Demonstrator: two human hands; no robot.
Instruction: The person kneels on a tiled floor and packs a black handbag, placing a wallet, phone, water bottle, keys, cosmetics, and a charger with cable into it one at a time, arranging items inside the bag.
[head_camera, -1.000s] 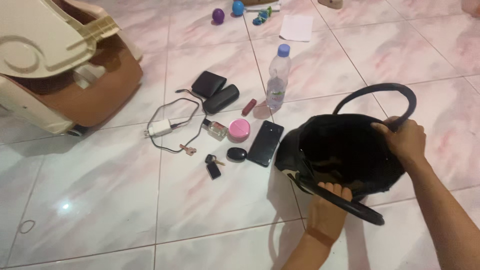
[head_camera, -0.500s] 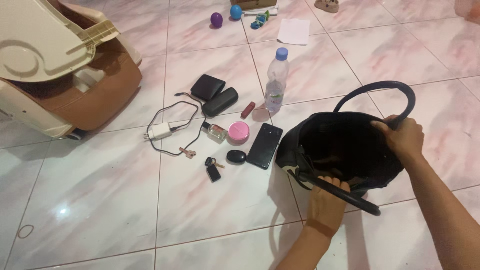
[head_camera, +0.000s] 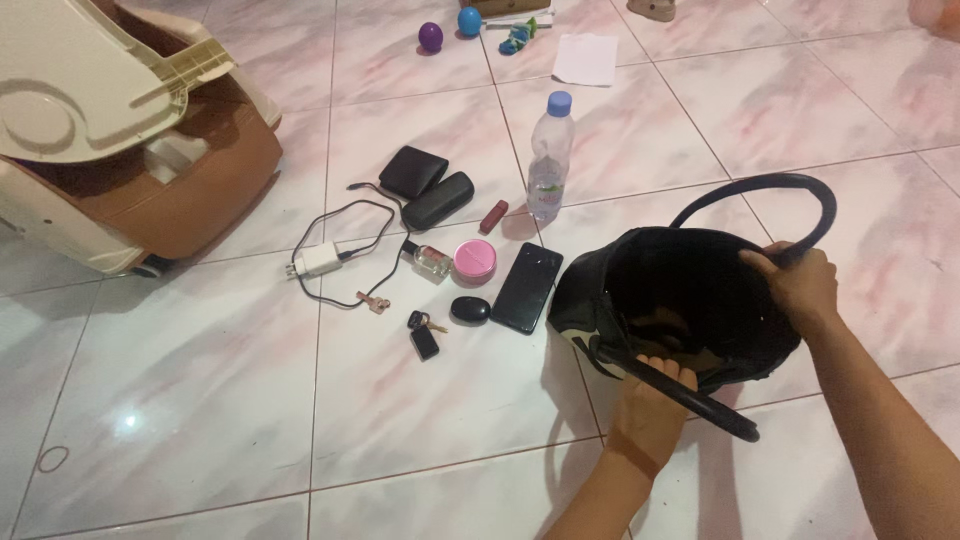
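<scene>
both hands are gripping the rim of the black handbag (head_camera: 680, 300), pulling its mouth wide: the left hand (head_camera: 655, 405) is curling its fingers (head_camera: 668, 368) over the near edge at about six o'clock of the opening, right where the lower strap is crossing, and the right hand (head_camera: 800, 285) is closing over the far edge at about three o'clock, beside the root of the arching upper strap. the bag is sitting on the pale marbled tile floor (head_camera: 420, 420) just in front of the person, slumping soft and dark, its inside mostly shadow with only a dim shape showing deep down, too dark to name. judging by how things are lying, the bag is looking nearly bare inside while the small things are sitting spread out on the floor at its nine o'clock, none of them touching the hands: a black phone (head_camera: 527, 288) just beside the bag, then a round pink tin (head_camera: 474, 262), a small perfume bottle (head_camera: 432, 259), a black oval case (head_camera: 470, 309), car keys (head_camera: 423, 335), a white charger (head_camera: 320, 260) with its cable looping, a black glasses case (head_camera: 437, 200), a black wallet (head_camera: 413, 171), a red lipstick (head_camera: 493, 216) and a clear water bottle (head_camera: 549, 160) standing upright at about eleven o'clock. so whichever way the work is running, the bag is being held ready and the items are all lying outside it.
</scene>
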